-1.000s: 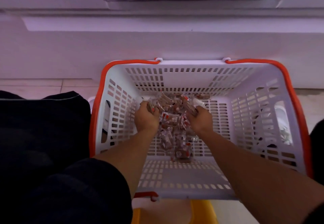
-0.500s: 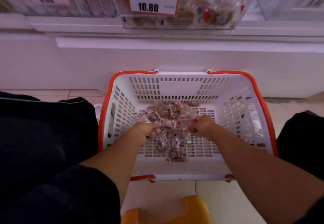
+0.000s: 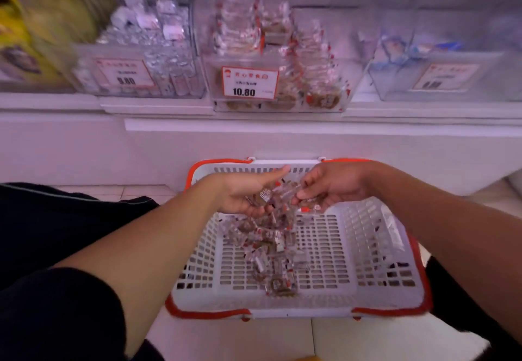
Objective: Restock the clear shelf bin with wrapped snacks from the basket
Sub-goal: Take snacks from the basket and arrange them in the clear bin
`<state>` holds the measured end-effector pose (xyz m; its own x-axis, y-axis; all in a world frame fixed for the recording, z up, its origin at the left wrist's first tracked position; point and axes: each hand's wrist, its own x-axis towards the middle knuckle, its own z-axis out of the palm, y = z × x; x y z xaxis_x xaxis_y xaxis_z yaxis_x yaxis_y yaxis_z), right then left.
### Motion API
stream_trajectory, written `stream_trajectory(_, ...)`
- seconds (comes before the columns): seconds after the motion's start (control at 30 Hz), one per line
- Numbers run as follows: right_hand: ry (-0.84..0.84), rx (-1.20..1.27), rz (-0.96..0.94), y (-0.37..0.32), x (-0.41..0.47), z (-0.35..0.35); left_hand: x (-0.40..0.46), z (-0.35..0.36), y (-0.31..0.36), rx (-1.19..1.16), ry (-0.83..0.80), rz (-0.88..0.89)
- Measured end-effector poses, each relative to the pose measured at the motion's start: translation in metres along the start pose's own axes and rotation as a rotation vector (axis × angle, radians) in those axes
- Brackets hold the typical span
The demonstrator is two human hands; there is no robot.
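Above the white slotted plastic basket with orange rim [image 3: 375,250], both hands meet over a clump of small clear-wrapped brown snacks with red print [image 3: 278,195]. The left hand [image 3: 243,194] cups the clump from below, palm up, its grip half curled around the wrappers. The right hand [image 3: 330,184] pinches the same clump from the other side, fingers bent. More of these snacks lie loose on the basket floor. On the white shelf beyond, the clear plastic shelf bin [image 3: 282,58] stands partly filled, a red-bordered price tag reading 10.80 [image 3: 250,82] on its front.
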<state>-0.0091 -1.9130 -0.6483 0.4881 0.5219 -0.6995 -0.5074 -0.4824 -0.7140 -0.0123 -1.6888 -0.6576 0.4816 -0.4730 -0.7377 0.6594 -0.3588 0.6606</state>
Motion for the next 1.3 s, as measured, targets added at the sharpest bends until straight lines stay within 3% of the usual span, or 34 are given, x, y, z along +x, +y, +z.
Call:
stream_trajectory(0.07,0.032,-0.055,-0.071,-0.036,-0.025,-0.002,-0.03,0.005,0.037,0.136,-0.081,0.055)
stream_trajectory(0.2,0.137,-0.179,-0.233,-0.088,-0.07,0.009,-0.076,0.011,0.085,0.255,-0.028,0.164)
stream_trajectory(0.3,0.358,-0.185,-0.389,-0.109,-0.1,0.009,-0.101,0.014,0.102,0.225,0.065,0.249)
stream_trajectory(0.37,0.376,-0.125,-0.493,-0.118,-0.119,0.007,-0.114,0.015,0.111,0.156,0.086,0.297)
stream_trajectory(0.5,0.343,-0.104,-0.655,-0.132,-0.145,-0.005,-0.13,0.019,0.131,-0.053,-0.075,0.338)
stream_trajectory(0.67,0.577,-0.198,-0.79,-0.137,-0.142,-0.005,-0.128,0.025,0.14,-0.085,-0.195,0.429)
stream_trajectory(0.77,0.685,-0.267,-0.876,-0.135,-0.129,0.003,-0.122,0.028,0.139,-0.033,-0.146,0.492)
stream_trajectory(0.9,0.596,-0.219,-0.93,-0.132,-0.113,0.015,-0.121,0.029,0.142,0.035,-0.072,0.551)
stream_trajectory(1.13,0.724,-0.526,-0.901,-0.127,-0.103,0.024,-0.121,0.024,0.143,0.52,0.332,0.61)
stream_trajectory(1.3,0.659,-0.64,-0.954,-0.143,-0.109,0.023,-0.123,0.021,0.145,0.647,0.436,0.627)
